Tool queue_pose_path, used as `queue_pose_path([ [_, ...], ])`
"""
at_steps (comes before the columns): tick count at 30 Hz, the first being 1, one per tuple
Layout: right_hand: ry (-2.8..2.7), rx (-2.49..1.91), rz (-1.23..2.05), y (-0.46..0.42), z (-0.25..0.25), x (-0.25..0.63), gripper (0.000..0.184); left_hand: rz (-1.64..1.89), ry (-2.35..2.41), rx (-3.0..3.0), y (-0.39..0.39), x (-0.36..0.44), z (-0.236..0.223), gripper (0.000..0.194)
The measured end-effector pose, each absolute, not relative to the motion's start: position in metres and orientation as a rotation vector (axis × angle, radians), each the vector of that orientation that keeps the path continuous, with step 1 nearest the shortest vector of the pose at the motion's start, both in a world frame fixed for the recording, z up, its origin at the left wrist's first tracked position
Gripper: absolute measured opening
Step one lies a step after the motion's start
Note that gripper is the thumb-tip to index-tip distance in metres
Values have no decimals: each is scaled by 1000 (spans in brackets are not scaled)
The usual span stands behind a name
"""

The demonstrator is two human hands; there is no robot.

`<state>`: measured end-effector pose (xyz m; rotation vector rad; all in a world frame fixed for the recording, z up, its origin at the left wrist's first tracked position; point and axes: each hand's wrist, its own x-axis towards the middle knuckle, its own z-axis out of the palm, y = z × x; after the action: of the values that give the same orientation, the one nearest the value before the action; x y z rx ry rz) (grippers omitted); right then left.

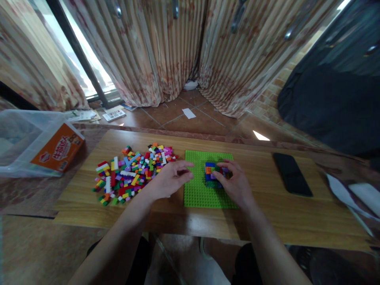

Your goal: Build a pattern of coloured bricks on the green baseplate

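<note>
A low block of stacked toy bricks (209, 178), blue, orange, purple and dark green, stands on the green studded baseplate (194, 196). My right hand (237, 184) grips this block from the right, its thumb on the near side and its fingers curled over the top and far side, so part of the block is hidden. My left hand (170, 180) hovers at the baseplate's left edge, thumb and forefinger apart, with nothing visible between them. Just left of it spreads a pile of loose coloured bricks (135, 180).
Both the pile and baseplate lie on a narrow wooden table (184, 225). A black phone (292, 174) rests toward its right end, with white papers (341, 190) beyond. At far left stands a clear plastic bin (20, 158) with an orange label. Patterned curtains (154, 59) hang behind.
</note>
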<state>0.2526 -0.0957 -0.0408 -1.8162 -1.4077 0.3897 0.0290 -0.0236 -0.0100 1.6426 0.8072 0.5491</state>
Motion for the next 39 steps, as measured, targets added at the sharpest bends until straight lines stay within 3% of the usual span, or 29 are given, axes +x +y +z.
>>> queue_pose_path([
  [6, -1452, -1746, 376, -97, -42, 252, 20, 555, 790, 1632, -22, 28, -15, 37],
  [14, -1589, -1755, 274, -96, -41, 249, 21, 566, 780, 1665, -23, 28, -17, 38],
  [20, -1546, -1767, 247, -96, -42, 252, 28, 554, 814, 1683, -22, 27, -19, 38],
  [26, -1548, -1875, 140, -94, -54, 248, 49, 563, 822, 1711, -20, 27, -21, 36],
  [39, -1479, -1880, 296, -91, -60, 251, 58, 612, 832, 1667, -19, 23, -17, 35],
])
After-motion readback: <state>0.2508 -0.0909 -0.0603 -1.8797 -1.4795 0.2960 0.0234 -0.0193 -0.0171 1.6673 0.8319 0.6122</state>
